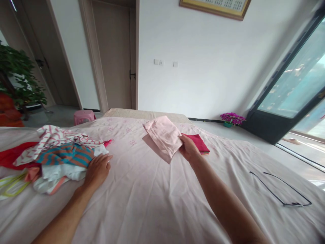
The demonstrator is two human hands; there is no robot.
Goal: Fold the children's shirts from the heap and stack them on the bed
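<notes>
My right hand (189, 147) grips a pale pink folded garment (164, 135) by its right corner, fingers closed on the edge. The garment is held slightly above the bed, its shadow falling beneath it to the left; its exact kind does not show. Just behind that hand lies a folded dark red cloth (198, 143), partly covered by the hand. On the left, my left hand (99, 169) rests palm down, fingers loosely stretched, touching the right edge of a heap of crumpled clothes. In the heap are a blue and brown striped garment (67, 155), a white and red patterned one (58, 137) and white cloth (63, 172).
Eyeglasses (284, 200) lie with temples unfolded on the pale bedsheet (142, 210) at the right. A pink stool (84, 117) stands beyond the bed at the left. Purple flowers in a pot (231, 119) stand on the floor near the glass door (291, 88).
</notes>
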